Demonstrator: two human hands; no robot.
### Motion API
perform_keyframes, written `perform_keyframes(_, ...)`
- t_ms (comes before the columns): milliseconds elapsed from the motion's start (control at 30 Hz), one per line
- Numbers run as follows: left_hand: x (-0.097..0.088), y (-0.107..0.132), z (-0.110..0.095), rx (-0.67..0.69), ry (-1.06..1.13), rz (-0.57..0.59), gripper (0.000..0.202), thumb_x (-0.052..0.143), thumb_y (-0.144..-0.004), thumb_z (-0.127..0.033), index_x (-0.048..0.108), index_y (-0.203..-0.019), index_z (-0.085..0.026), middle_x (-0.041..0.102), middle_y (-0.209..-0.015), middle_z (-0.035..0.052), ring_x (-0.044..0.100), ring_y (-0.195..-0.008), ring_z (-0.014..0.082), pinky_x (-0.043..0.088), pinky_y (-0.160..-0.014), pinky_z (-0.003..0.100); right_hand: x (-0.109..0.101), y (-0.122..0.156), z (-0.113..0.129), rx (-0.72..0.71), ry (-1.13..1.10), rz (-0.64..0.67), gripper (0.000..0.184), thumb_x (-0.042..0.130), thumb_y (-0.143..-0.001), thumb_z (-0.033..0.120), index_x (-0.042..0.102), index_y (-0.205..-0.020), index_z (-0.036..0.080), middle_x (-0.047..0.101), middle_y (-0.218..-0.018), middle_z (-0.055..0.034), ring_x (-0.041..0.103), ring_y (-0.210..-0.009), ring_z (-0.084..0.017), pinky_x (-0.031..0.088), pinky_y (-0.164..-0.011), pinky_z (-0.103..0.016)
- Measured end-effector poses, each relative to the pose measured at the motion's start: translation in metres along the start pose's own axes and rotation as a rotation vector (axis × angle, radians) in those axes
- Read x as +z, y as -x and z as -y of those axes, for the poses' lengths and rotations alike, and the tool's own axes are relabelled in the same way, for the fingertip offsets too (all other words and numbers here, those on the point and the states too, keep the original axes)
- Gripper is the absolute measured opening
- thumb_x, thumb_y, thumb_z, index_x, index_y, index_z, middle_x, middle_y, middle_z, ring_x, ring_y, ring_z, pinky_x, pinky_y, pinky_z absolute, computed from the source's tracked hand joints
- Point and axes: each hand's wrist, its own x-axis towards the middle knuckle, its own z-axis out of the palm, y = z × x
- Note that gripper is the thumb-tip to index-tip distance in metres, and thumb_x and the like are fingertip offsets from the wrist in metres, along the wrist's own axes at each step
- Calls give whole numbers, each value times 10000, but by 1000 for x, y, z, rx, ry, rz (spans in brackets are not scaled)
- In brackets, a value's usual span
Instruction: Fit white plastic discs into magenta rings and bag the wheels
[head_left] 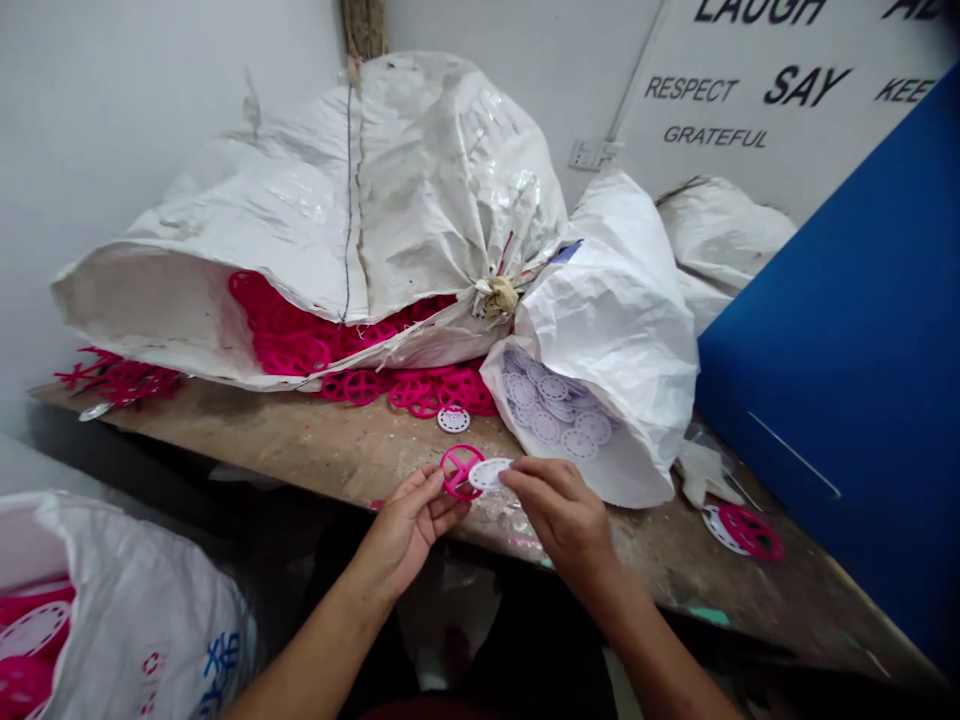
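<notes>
My left hand (pixel 409 520) pinches a pink spoked plastic wheel (pixel 453 462) by its left rim, above the front edge of the workbench. In my right hand (pixel 562 510) is a white disc (pixel 487 474) with a ring of slots, gripped at its right edge. The disc's left edge overlaps the wheel in the picture; whether they touch I cannot tell. Behind my hands another white disc (pixel 453 419) lies on the bench, beside loose pink wheels (pixel 435 390). The open mouth of a white sack (pixel 645 480) holding many white discs (pixel 555 400) is just beyond my right hand.
A large woven sack (pixel 285 220) of pink wheels lies across the bench (pixel 247 430). Pink pieces (pixel 124 378) sit at its left end. A bag (pixel 165 590) with pink and white parts stands lower left. A blue panel (pixel 847 380) bounds the right, near a pink-and-white pair (pixel 750 532).
</notes>
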Motion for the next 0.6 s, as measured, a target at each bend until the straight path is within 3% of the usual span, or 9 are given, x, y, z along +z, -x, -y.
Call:
perform_keyframes(100,5,8,2,42,-114,29,326,624,-815,-275,551,-1112,-165,658,-1046,87,653,-849,157,534,-781,301,4,2,7,-249,91,15,227,511,-880,120,680,-985,229,692,-941,-65,608,-822,-165,456,-726,-327)
perform_keyframes(167,6,12,4,108,-234,40,368,623,-812,-307,547,-1142,-160,655,-1054,91,645,-868,168,537,-773,301,7,4,10,-259,60,54,239,492,-888,112,673,-1001,221,693,-938,-58,604,-828,-164,457,-732,-324)
perform_keyframes(367,-7,14,11,300,-613,68,380,595,-812,-341,591,-1156,-181,655,-1109,84,626,-970,232,542,-782,326,17,3,9,151,-176,128,255,503,-895,212,640,-1111,214,662,-1015,-78,620,-923,-173,497,-783,-285)
perform_keyframes(467,-12,12,14,394,-781,57,360,562,-832,-333,611,-1163,-202,642,-1161,74,603,-1044,250,519,-849,342,26,4,4,323,-334,229,213,522,-886,277,674,-1024,222,688,-903,-39,637,-794,-161,496,-711,-264)
perform_keyframes(600,-13,12,18,403,-777,49,415,561,-829,-314,554,-1229,-201,631,-1188,71,588,-1083,239,495,-897,338,35,9,4,610,-571,196,242,511,-879,350,655,-978,182,654,-749,-12,571,-579,-122,458,-565,-237)
